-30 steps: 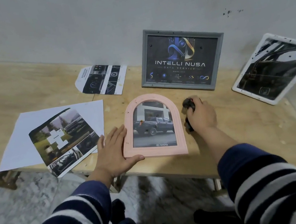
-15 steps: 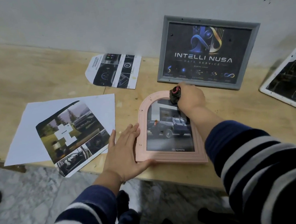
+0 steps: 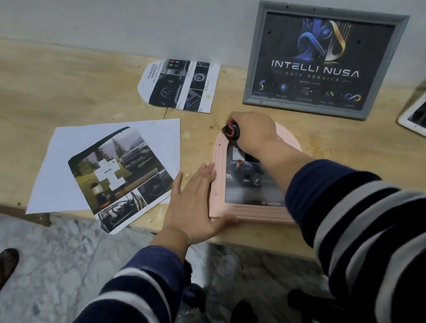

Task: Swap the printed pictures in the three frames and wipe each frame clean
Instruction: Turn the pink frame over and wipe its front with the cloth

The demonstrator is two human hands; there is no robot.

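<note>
Wooden table [image 3: 34, 84]; left hand [image 3: 195, 199] flat on pink frame [image 3: 219, 185]; right hand [image 3: 254, 131] grips half-hidden black tool [image 3: 231, 131].

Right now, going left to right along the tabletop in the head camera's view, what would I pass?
White sheet with car photos → arch-cut printed page → pink arched frame → grey frame against the wall → white frame at the right edge.

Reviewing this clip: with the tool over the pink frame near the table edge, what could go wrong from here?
1. The pink frame lies at the table edge; only the flat left hand steadies it, so a hard push might slide it off.
2. The right hand holds a black tool over the glass; a slip might scratch it.
3. The large print overhangs the edge and might fall.
</note>
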